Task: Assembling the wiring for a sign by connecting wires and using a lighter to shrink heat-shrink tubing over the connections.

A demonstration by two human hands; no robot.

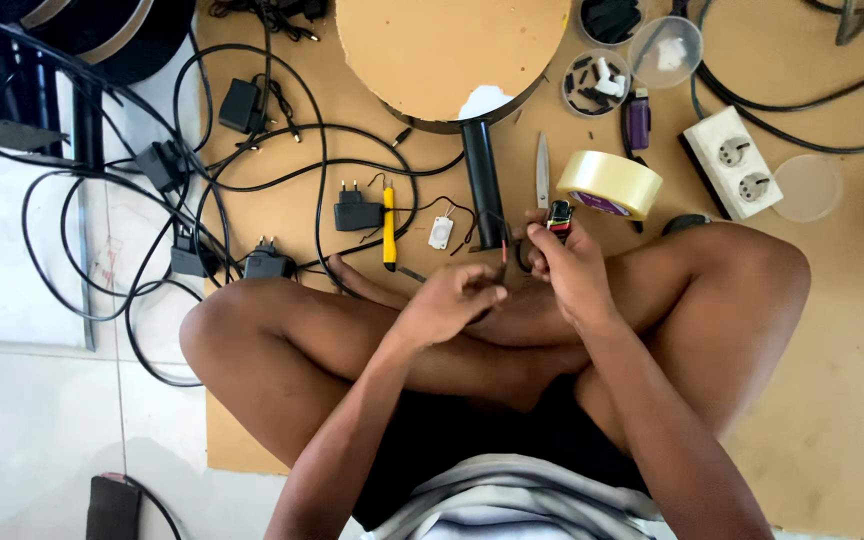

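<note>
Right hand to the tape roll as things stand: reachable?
Probably yes. The right hand sits just below the tape roll with nothing between them, but its fingers pinch a small dark tool, so it isn't free.

I see a thin red wire, upright above crossed legs, pinched at its lower end; a small red-black tool beside it.

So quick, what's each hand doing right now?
Left hand: closed, fingertips pinching a thin red wire.
Right hand: closed around a small black and red tool.
</note>
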